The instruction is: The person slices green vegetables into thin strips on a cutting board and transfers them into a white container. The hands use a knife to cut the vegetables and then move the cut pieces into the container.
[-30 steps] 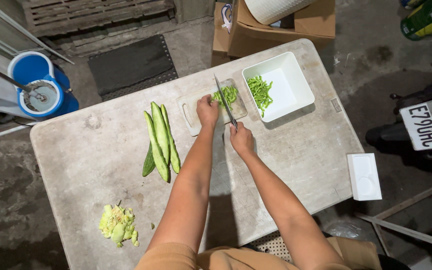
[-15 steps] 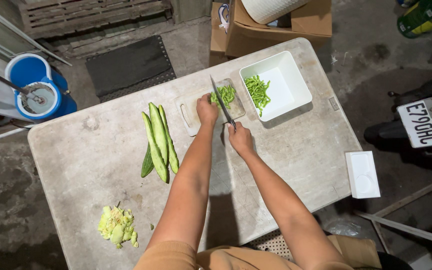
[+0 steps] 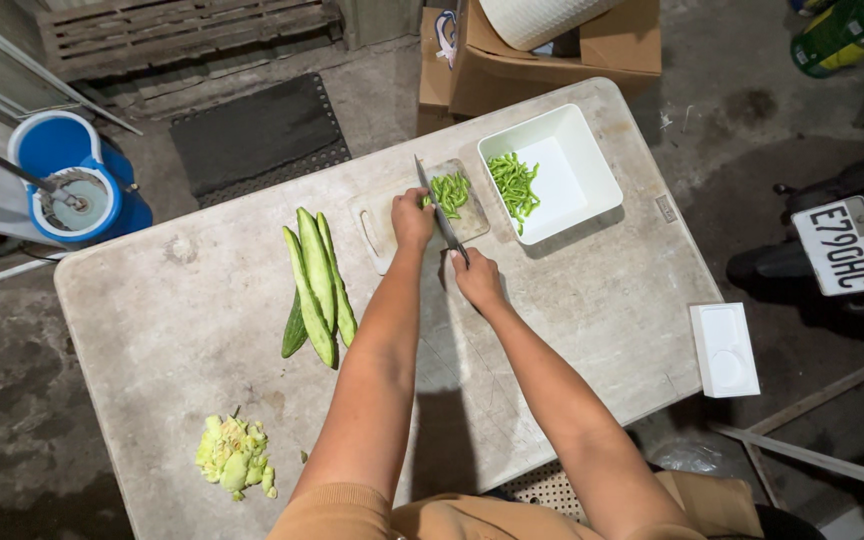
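right hand (image 3: 476,281) closed round knife (image 3: 439,208) handle | blade runs up-left across cutting board (image 3: 380,228) | left hand (image 3: 412,218) presses gourd strip just left of blade | cut pieces (image 3: 451,190) right of blade

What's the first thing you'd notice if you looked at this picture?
Probably the knife in the right hand, its blade over the small cutting board at the far side of the table, where the left hand rests beside green slices. Next to the board, a white square tub holds more cut green pieces. Long peeled gourd halves lie left of the arms, with a heap of pale peelings near the table's front corner.
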